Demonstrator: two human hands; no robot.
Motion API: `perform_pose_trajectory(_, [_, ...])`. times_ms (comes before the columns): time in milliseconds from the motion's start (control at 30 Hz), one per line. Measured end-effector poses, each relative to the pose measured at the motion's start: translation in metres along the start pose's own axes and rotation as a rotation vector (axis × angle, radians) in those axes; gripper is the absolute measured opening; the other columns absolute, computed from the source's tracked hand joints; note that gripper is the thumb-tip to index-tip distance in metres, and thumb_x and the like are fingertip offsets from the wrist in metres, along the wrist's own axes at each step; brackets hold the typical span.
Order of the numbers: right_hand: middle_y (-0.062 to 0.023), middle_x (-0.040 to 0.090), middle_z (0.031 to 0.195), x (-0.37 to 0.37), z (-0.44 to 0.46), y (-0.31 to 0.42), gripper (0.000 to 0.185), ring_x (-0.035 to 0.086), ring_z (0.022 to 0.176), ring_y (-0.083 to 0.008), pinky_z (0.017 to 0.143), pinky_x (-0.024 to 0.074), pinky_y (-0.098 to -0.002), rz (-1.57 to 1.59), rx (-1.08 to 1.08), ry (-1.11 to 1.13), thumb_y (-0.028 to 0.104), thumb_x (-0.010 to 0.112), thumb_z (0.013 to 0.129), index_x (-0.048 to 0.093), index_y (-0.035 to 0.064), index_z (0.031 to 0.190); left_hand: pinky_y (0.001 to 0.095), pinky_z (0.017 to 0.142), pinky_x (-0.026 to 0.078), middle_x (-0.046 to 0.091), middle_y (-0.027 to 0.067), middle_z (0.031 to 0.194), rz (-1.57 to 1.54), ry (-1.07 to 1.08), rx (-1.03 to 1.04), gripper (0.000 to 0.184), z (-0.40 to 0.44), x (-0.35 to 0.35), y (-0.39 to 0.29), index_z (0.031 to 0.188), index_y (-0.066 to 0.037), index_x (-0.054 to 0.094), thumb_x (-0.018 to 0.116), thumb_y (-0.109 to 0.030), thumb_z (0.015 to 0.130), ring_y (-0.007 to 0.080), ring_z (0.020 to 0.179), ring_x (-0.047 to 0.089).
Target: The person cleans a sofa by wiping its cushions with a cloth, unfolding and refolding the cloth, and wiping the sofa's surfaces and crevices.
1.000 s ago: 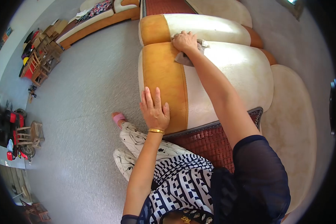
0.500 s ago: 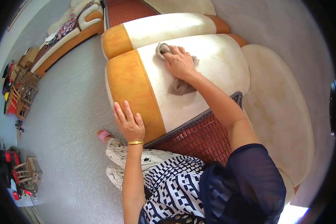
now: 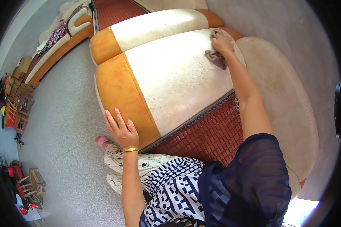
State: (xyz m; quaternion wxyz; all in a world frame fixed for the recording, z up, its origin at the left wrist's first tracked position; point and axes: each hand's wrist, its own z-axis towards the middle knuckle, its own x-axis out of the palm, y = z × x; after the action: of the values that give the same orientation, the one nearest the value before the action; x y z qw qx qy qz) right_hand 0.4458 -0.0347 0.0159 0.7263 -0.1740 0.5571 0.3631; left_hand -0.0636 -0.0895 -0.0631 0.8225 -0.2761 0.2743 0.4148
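A cream armrest (image 3: 178, 72) with an orange front panel (image 3: 121, 94) lies before me, beside a second, similar one (image 3: 159, 26). My right hand (image 3: 222, 43) is closed on a grey-brown cloth (image 3: 216, 59) and presses it on the cream surface at the far right end, near the backrest. Part of the cloth hangs out below the hand. My left hand (image 3: 120, 130) rests flat on the lower edge of the orange panel, fingers spread, holding nothing.
A red woven mat (image 3: 204, 136) covers the seat beside me. The beige backrest (image 3: 280, 94) runs along the right. Wooden stools (image 3: 17, 102), another sofa (image 3: 53, 55) and a red vehicle (image 3: 15, 172) stand across the grey floor (image 3: 72, 113) at left.
My right hand has slid the cloth from near the orange panel across the cream surface to the backrest end. My left hand stays on the orange panel. The view has shifted.
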Motion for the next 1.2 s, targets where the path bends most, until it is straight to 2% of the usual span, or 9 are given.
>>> perform_pose_trajectory(233, [-0.0163,0.045,0.135,0.013,-0.012,-0.081,0.045,0.043,0.122,-0.0379,0.103,0.0346,-0.0474,0.022,0.216,-0.103,0.035,0.043,0.087,0.055,0.0151,0.126,0.0480,0.110,0.026,0.028,0.0226,0.147,0.021,0.012,0.002,0.052,-0.001,0.000,0.001,0.141,-0.004,0.039,0.038,-0.030,0.095,0.0399,0.135,0.028])
perform_pose_trajectory(333, [-0.0207,0.050,0.126,0.014,-0.037,-0.104,0.045,0.047,0.117,-0.0385,0.099,0.0357,-0.0482,-0.101,0.075,-0.163,0.033,0.044,0.087,0.055,0.0137,0.126,0.0481,0.110,0.026,0.028,0.0230,0.147,0.018,0.007,0.002,0.052,-0.002,0.001,0.001,0.141,-0.004,0.039,0.037,-0.031,0.096,0.0401,0.135,0.029])
perform_pose_trajectory(633, [-0.0260,0.052,0.118,0.046,-0.114,-0.138,0.044,0.048,0.112,-0.0424,0.098,0.0365,-0.0478,0.131,0.210,-0.391,0.029,0.047,0.086,0.058,0.0076,0.122,0.0490,0.104,0.032,0.031,0.0224,0.146,0.060,-0.038,0.020,0.054,-0.002,0.003,0.004,0.140,-0.007,0.040,0.038,-0.035,0.095,0.0405,0.133,0.032])
perform_pose_trajectory(867, [-0.0292,0.055,0.116,0.045,-0.137,-0.172,0.043,0.052,0.105,-0.0463,0.093,0.0419,-0.0489,0.198,0.318,-0.266,0.026,0.045,0.084,0.060,0.0020,0.116,0.0488,0.107,0.030,0.031,0.0217,0.146,0.072,-0.016,-0.006,0.053,-0.002,-0.002,0.001,0.141,-0.008,0.039,0.041,-0.031,0.094,0.0400,0.134,0.031])
perform_pose_trajectory(933, [-0.0263,0.060,0.108,0.034,-0.128,-0.183,0.040,0.060,0.094,-0.0414,0.087,0.0467,-0.0461,0.312,0.306,-0.024,0.024,0.044,0.084,0.062,-0.0007,0.109,0.0490,0.106,0.031,0.031,0.0216,0.146,0.081,-0.012,-0.006,0.053,-0.002,-0.002,0.002,0.141,-0.008,0.039,0.042,-0.031,0.094,0.0399,0.134,0.031])
perform_pose_trajectory(967, [-0.0263,0.060,0.108,0.028,-0.121,-0.184,0.040,0.060,0.094,-0.0414,0.087,0.0467,-0.0461,0.313,0.306,-0.024,0.024,0.044,0.084,0.062,-0.0007,0.109,0.0488,0.107,0.031,0.031,0.0217,0.146,0.078,-0.016,-0.004,0.053,-0.003,-0.002,0.002,0.141,-0.008,0.039,0.043,-0.031,0.094,0.0402,0.133,0.031])
perform_pose_trajectory(1033, [-0.0212,0.063,0.103,-0.012,-0.105,-0.176,0.036,0.064,0.087,-0.0335,0.083,0.0484,-0.0424,0.815,0.581,0.287,0.022,0.045,0.084,0.063,-0.0016,0.104,0.0487,0.107,0.030,0.031,0.0218,0.147,0.076,-0.016,0.002,0.053,-0.002,-0.001,0.002,0.141,-0.008,0.039,0.043,-0.031,0.093,0.0404,0.133,0.031])
perform_pose_trajectory(1100, [-0.0174,0.062,0.106,-0.050,-0.098,-0.155,0.038,0.061,0.097,-0.0284,0.087,0.0469,-0.0391,1.095,0.383,0.251,0.027,0.048,0.086,0.061,-0.0014,0.108,0.0484,0.108,0.030,0.030,0.0223,0.146,0.053,-0.020,0.002,0.053,-0.004,0.000,0.003,0.141,-0.008,0.039,0.042,-0.031,0.094,0.0411,0.133,0.031])
perform_pose_trajectory(1200, [-0.0181,0.058,0.119,-0.063,-0.078,-0.136,0.047,0.055,0.112,-0.0303,0.093,0.0439,-0.0350,1.288,0.286,0.198,0.031,0.053,0.085,0.055,-0.0016,0.119,0.0483,0.108,0.029,0.030,0.0229,0.146,0.028,-0.051,0.024,0.052,-0.004,0.003,0.004,0.141,-0.007,0.039,0.042,-0.030,0.094,0.0413,0.133,0.031])
